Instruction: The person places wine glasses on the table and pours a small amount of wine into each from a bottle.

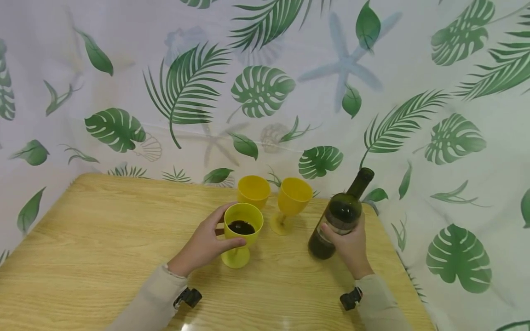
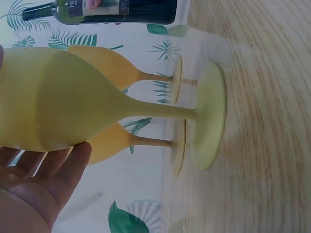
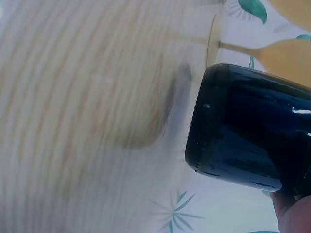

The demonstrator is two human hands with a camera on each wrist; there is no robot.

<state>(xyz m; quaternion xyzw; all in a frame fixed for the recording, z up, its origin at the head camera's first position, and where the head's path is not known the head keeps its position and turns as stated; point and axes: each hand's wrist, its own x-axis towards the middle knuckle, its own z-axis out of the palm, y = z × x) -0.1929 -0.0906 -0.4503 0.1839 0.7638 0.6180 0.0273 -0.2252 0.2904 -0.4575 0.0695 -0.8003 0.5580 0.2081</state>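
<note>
- Your left hand [image 1: 207, 241] curls round the bowl of the yellow goblet [image 1: 251, 239], dark liquid [image 1: 241, 227] inside, foot down on the table [image 1: 124, 230]; best held level, with a light squeeze.
- Your right hand [image 1: 351, 243] wraps the wine bottle [image 1: 340, 216] at its label, neck up; the base looks just off the table, though blur leaves that unsure. Smooth glass wants a firm grip.
- Two orange goblets, one [image 1: 253, 189] behind yours, one [image 1: 293, 197] toward the bottle: mind them!
- Leaf-print cloth [image 1: 265, 46] beyond.

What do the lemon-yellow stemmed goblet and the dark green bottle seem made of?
Lemon-yellow stemmed goblet: probably matte plastic, judging by its even, dull surface; perhaps coated glass.
Dark green long-necked bottle: likely glossy glass, with a see-through shoulder and bright highlights.
</note>
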